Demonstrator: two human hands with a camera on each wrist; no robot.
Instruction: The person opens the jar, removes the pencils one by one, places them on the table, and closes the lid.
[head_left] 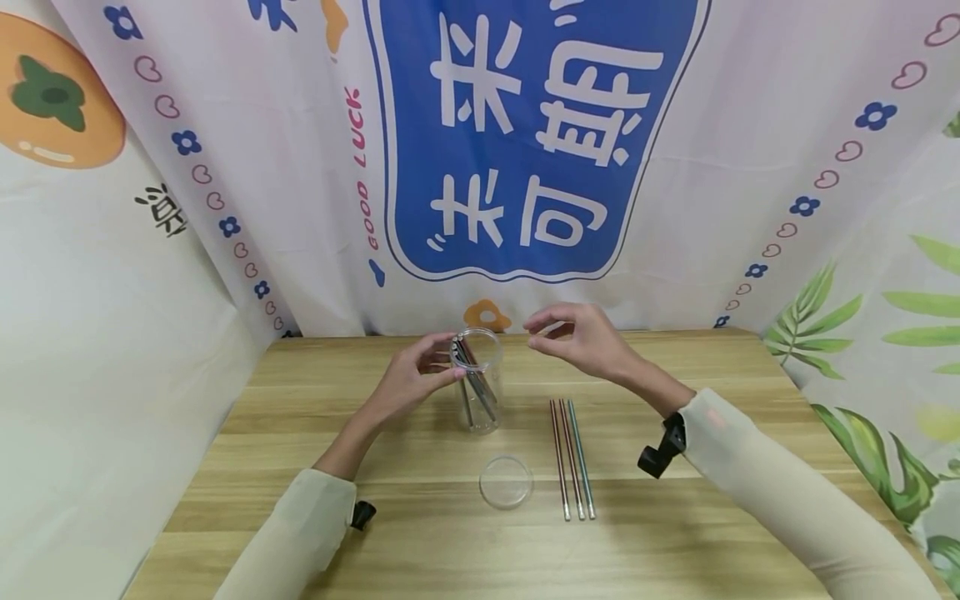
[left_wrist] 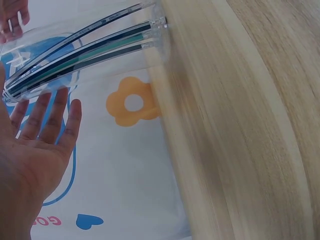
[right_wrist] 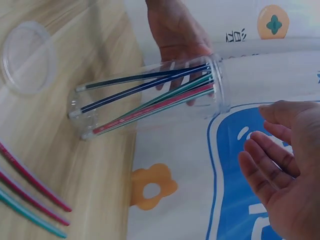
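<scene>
A tall clear plastic jar (head_left: 489,421) stands upright on the table with several pencils (left_wrist: 80,52) leaning inside it, dark, green and red ones among them. My left hand (head_left: 408,375) holds the jar near its rim, thumb in front and fingers behind; the right wrist view shows those fingers through the clear wall. To the right of the rim, apart from it, my right hand (head_left: 581,337) hovers with loosely bent fingers and nothing in them. Two dark red pencils (head_left: 561,458) and a teal pencil (head_left: 581,458) lie side by side on the table.
A round clear lid (head_left: 506,483) lies flat in front of the jar. The wooden table (head_left: 300,467) meets a printed cloth backdrop (head_left: 330,283) at its back edge. Black wrist cameras (head_left: 660,450) hang at both sleeves.
</scene>
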